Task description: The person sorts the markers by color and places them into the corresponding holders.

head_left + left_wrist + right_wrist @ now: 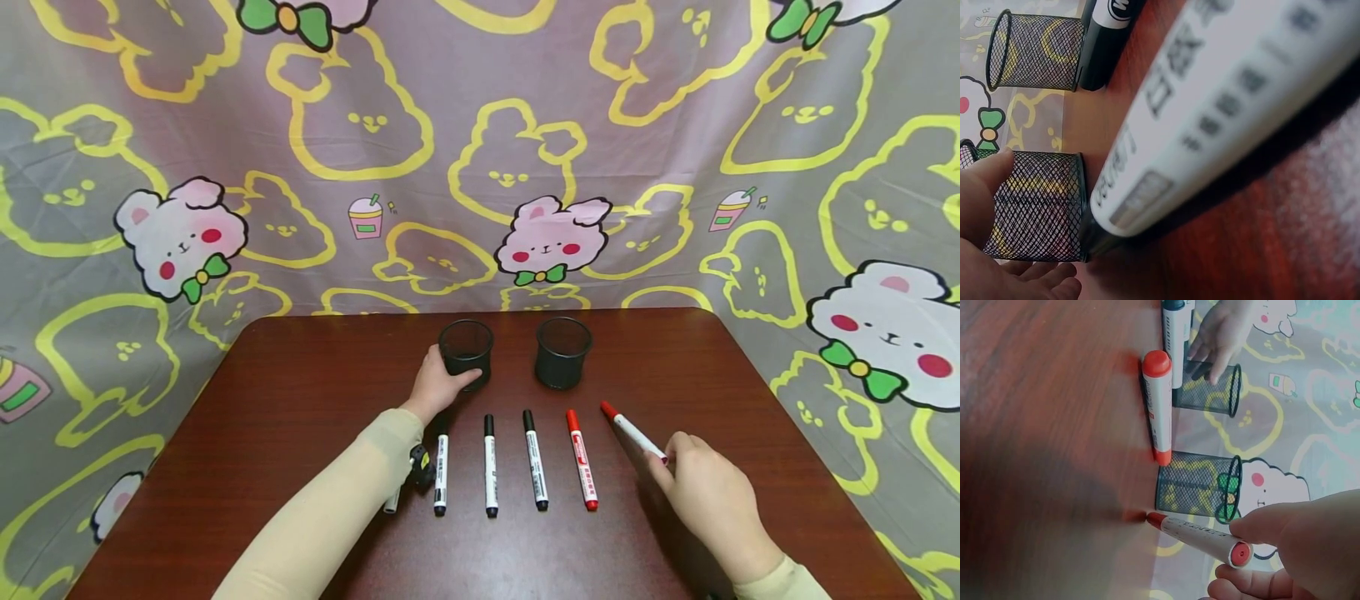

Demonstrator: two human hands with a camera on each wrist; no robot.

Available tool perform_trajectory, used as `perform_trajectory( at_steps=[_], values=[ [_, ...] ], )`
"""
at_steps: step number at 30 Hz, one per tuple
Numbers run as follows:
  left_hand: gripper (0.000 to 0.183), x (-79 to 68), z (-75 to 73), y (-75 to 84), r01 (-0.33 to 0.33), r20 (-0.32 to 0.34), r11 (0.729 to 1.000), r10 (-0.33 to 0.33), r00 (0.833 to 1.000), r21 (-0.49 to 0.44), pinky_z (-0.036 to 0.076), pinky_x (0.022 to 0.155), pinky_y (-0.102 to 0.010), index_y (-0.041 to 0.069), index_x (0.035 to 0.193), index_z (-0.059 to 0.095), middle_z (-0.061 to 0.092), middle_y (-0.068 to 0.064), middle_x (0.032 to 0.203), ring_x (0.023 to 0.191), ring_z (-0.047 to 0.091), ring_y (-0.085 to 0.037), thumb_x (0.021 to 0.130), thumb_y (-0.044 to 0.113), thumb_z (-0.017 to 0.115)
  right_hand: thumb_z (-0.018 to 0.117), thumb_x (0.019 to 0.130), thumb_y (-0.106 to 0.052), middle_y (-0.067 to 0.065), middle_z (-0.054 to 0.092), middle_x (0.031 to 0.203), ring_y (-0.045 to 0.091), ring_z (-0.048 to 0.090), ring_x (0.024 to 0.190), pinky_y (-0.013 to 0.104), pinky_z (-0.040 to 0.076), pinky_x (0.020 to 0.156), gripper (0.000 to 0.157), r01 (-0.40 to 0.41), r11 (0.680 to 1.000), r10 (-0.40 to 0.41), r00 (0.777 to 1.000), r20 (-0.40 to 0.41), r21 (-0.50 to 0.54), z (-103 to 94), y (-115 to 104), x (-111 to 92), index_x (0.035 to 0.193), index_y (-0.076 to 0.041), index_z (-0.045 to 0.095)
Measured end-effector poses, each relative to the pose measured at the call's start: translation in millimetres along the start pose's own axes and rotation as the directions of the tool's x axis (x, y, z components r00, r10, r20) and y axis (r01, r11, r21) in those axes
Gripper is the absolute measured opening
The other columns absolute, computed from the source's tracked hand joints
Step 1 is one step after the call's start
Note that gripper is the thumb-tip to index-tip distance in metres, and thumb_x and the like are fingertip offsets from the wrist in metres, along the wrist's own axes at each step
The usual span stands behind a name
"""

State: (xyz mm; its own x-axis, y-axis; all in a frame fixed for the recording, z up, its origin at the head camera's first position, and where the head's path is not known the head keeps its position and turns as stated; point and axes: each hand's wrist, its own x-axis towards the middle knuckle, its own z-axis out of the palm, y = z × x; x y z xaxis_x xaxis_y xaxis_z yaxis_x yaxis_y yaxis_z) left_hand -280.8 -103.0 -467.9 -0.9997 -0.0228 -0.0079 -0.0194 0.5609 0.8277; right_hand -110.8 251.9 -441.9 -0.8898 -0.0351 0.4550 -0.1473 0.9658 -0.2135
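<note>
My left hand (438,385) holds the left black mesh pen cup (480,371), with its thumb (988,172) on one side and its fingers on the other. In the head view, my right hand (712,492) pinches a red whiteboard marker (636,437) by its rear end. That marker is tilted, its red cap (1155,519) pointing down at the tabletop; whether the cap touches it I cannot tell. Another red marker (582,458) lies to its left. Black markers (536,458) lie in a row further left, one partly hidden by my left forearm.
A second black mesh pen cup (562,354) stands right of the held one, near the back of the brown table (315,367). Behind the table hangs a curtain (420,200) printed with cartoon animals. One black marker (1210,119) looms close to the left wrist camera.
</note>
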Motion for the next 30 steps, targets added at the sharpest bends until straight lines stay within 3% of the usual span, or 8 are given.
perform_trajectory(
  at_steps=[14,21,30],
  values=[
    [0.088,1.8,-0.1,-0.1,-0.008,0.010,1.000,0.008,1.000,-0.002,0.043,0.113,-0.053,-0.004,0.149,0.034,0.048,-0.025,0.145,0.136,0.050,-0.040,0.087,0.033,0.084,0.081,0.082,-0.018,0.003,0.052,0.067,0.013,0.039,0.047,0.035,0.031,0.040,0.023,-0.036,0.999,0.038,0.998,-0.055,0.036,-2.9,1.2,10.9,0.080,-0.007,0.060],
    [0.089,1.6,-0.9,-0.4,-0.011,0.013,1.000,0.011,1.000,-0.008,0.043,0.112,-0.054,-0.004,0.150,0.033,0.049,-0.024,0.145,0.136,0.051,-0.039,0.088,0.034,0.083,0.079,0.082,-0.014,0.005,0.054,0.070,0.014,0.041,0.049,0.034,0.031,0.041,0.021,-0.006,0.999,0.012,0.993,-0.115,0.051,-4.0,0.1,18.4,0.081,-0.006,0.060],
    [0.089,1.9,-0.8,-0.7,-0.053,-0.013,0.999,0.053,0.999,-0.012,0.042,0.113,-0.054,-0.004,0.150,0.034,0.050,-0.024,0.146,0.136,0.051,-0.039,0.087,0.031,0.085,0.080,0.083,-0.015,0.004,0.058,0.075,0.012,0.043,0.052,0.032,0.032,0.043,0.021,-0.022,0.997,0.030,0.993,-0.110,0.075,-4.9,-5.5,25.1,0.087,-0.006,0.062]
  ],
)
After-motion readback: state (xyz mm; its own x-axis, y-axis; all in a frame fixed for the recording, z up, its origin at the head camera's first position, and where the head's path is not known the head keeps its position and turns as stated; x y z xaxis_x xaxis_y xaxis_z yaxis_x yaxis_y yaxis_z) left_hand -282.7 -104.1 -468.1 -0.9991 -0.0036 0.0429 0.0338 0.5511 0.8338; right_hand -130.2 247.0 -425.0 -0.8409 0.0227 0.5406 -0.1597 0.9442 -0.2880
